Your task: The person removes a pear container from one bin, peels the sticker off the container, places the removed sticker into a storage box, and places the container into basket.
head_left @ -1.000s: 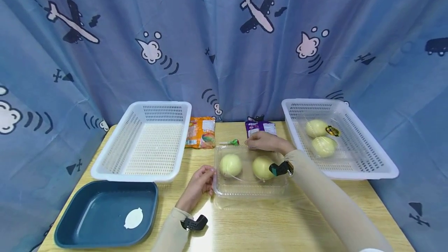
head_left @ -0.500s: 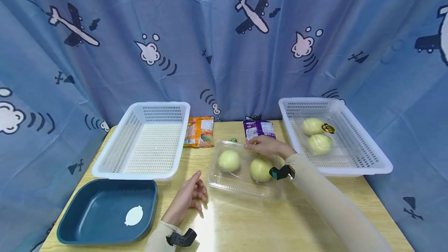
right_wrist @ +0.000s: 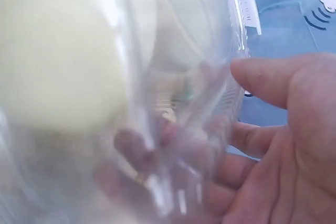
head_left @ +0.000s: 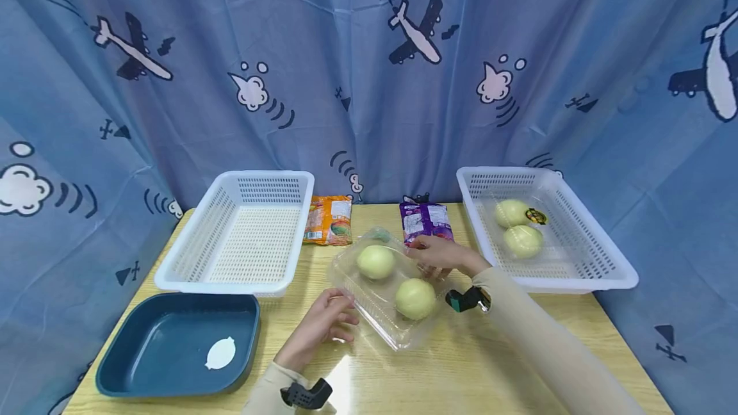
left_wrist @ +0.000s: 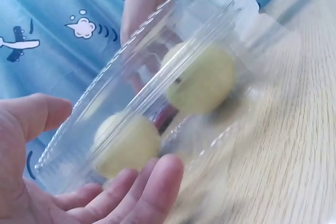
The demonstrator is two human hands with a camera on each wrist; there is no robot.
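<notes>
A clear plastic clamshell box is turned at an angle over the middle of the wooden table. Through its walls show two pale green round fruits, one on the left and one nearer the front right. My right hand grips the box's far right edge, thumb on the rim and fingers beneath, as the right wrist view shows. At the near left side, my left hand has its thumb and relaxed fingers spread around the box's edge. A green-headed lollipop appears behind the box's far corner.
A white perforated basket stands back left, a dark blue tray in front of it. The back-right white basket holds another clear box with two pale fruits. Orange and purple snack packets lie by the curtain.
The clear box has turned clockwise, its near edge now slanting toward the left hand. My left hand dropped away from the box, then came back to its edge. My right hand stayed on it.
</notes>
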